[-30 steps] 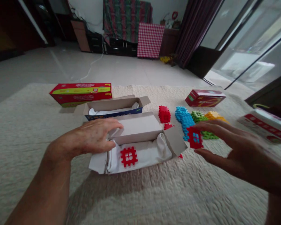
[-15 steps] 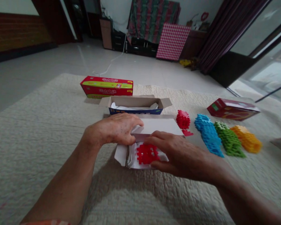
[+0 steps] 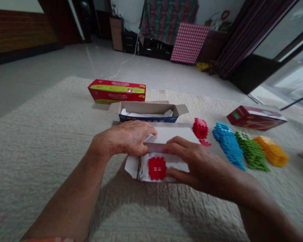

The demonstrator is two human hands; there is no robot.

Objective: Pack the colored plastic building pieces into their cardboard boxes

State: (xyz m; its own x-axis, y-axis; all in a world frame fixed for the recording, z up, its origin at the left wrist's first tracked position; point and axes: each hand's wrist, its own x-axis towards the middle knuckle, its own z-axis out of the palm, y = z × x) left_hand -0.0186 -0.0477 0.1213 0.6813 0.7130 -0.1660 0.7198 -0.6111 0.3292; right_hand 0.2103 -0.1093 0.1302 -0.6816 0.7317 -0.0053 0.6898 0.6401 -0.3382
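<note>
Two hands at the open cardboard box (image 3: 176, 132): left hand (image 3: 127, 138) curled, pinning its rim; right hand (image 3: 195, 165) half-open, fingertips flanking the red grid tile (image 3: 157, 168) inside. Seat it flat, gently.

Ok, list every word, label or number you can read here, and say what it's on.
Nothing reads clearly.
Red-yellow box: red lettering on the yellow band, too blurred.
Blue box: pale print on its side, too blurred.
Right red box: coloured patches, no legible text.
Near box: no print shows.
</note>
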